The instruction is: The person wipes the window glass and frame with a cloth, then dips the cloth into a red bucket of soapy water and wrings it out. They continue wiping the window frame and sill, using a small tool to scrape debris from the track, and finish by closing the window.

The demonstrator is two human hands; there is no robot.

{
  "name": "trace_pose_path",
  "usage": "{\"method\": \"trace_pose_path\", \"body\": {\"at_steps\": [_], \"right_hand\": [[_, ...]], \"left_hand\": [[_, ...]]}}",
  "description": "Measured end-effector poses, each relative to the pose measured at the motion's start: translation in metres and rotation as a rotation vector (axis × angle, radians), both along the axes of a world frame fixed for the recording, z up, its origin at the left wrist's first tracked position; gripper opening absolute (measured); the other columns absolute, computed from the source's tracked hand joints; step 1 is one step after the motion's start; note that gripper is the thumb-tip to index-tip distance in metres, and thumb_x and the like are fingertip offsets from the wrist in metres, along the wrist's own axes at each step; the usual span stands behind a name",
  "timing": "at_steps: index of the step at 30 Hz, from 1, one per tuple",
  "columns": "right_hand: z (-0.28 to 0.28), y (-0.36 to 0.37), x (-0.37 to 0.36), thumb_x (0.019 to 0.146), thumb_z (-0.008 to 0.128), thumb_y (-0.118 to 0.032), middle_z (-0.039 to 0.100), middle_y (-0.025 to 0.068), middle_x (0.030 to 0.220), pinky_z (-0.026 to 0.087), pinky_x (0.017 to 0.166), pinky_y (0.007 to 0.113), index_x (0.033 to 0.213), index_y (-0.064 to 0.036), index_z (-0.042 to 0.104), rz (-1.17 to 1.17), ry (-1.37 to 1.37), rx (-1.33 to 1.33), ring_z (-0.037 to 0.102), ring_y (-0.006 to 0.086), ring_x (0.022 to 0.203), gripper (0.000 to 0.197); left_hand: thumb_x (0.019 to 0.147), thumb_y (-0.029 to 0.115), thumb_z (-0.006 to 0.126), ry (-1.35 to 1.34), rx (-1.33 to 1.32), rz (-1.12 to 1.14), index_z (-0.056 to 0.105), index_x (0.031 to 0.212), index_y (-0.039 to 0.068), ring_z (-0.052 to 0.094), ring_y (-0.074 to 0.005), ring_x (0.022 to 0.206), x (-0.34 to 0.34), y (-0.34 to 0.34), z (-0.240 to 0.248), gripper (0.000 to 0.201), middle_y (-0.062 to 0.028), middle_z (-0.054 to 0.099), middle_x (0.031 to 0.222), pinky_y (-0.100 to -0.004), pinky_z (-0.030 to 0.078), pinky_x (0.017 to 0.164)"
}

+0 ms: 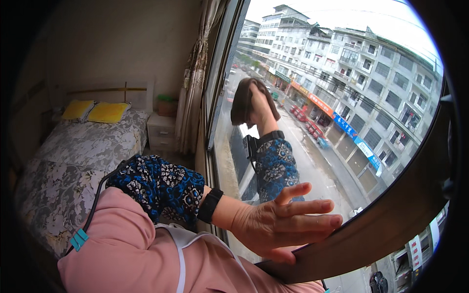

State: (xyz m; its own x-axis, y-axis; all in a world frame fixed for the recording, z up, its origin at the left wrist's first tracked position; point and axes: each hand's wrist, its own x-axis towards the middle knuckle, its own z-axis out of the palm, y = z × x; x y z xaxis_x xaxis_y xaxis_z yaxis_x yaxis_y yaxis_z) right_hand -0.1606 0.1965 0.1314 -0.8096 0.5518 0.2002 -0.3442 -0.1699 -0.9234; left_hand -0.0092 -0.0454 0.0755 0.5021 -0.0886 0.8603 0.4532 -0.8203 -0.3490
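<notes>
My left hand (283, 222) lies with its fingers spread at the dark edge frame (361, 244) of a window sash. Its thumb points down by the frame, and a black band circles the wrist. Seen through the window glass (312, 161), my right hand (259, 105) grips a dark brown cloth (242, 102) on the outer side of the pane. The cloth is bunched under the fingers and looks pressed to the glass. Both arms wear blue-and-black flowered sleeve covers; the right upper arm is hidden behind the left hand and frame.
A bed (83, 146) with yellow pillows (108, 112) stands at the left, beside a pale nightstand (161, 132). A patterned curtain (193, 83) hangs by the window. Outside, far below, runs a street (312, 151) with buildings (351, 63) across it.
</notes>
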Motion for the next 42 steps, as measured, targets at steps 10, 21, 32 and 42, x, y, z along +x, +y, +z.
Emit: {"method": "trace_pose_path", "body": {"at_steps": [10, 21, 32, 42], "right_hand": [[0.188, -0.024, 0.117, 0.105, 0.043, -0.029, 0.069, 0.0140, 0.110, 0.057, 0.087, 0.039, 0.122, -0.0014, 0.062, 0.299, 0.878, 0.608, 0.067, 0.0268, 0.101, 0.037], [0.030, -0.043, 0.173, 0.101, 0.047, -0.026, 0.069, 0.0141, 0.110, 0.056, 0.088, 0.040, 0.122, -0.0019, 0.062, -0.336, 0.285, 0.614, 0.066, 0.0277, 0.102, 0.035], [-0.031, -0.087, 0.266, 0.097, 0.051, -0.023, 0.068, 0.0142, 0.110, 0.055, 0.089, 0.041, 0.122, -0.0024, 0.062, -0.751, 0.009, 0.756, 0.066, 0.0286, 0.103, 0.035], [-0.017, -0.104, 0.336, 0.093, 0.054, -0.021, 0.068, 0.0143, 0.110, 0.055, 0.089, 0.041, 0.122, -0.0029, 0.063, -1.144, -0.025, 0.871, 0.065, 0.0294, 0.103, 0.035]], "left_hand": [[0.109, 0.042, 0.035, -0.043, -0.069, -0.066, 0.071, 0.115, -0.002, 0.041, -0.0303, 0.143, 0.002, 0.006, 0.008, 0.057, -0.0138, 0.052, 0.149, -0.0581, 0.012, 0.121], [0.090, 0.056, 0.056, 0.015, 0.047, 0.009, 0.068, 0.126, 0.010, 0.036, -0.0270, 0.147, 0.007, 0.014, 0.006, 0.060, -0.0067, 0.046, 0.156, -0.0575, 0.013, 0.122], [0.099, 0.066, 0.041, -0.181, 0.030, 0.250, 0.048, 0.145, 0.008, 0.033, -0.0368, 0.147, -0.037, 0.044, -0.018, 0.075, -0.0161, 0.041, 0.156, -0.0578, 0.017, 0.119], [0.096, 0.064, 0.049, -0.388, -0.071, 0.233, 0.037, 0.153, 0.007, 0.027, -0.0367, 0.149, -0.062, 0.069, -0.029, 0.082, -0.0193, 0.032, 0.160, -0.0563, 0.014, 0.118]]}}
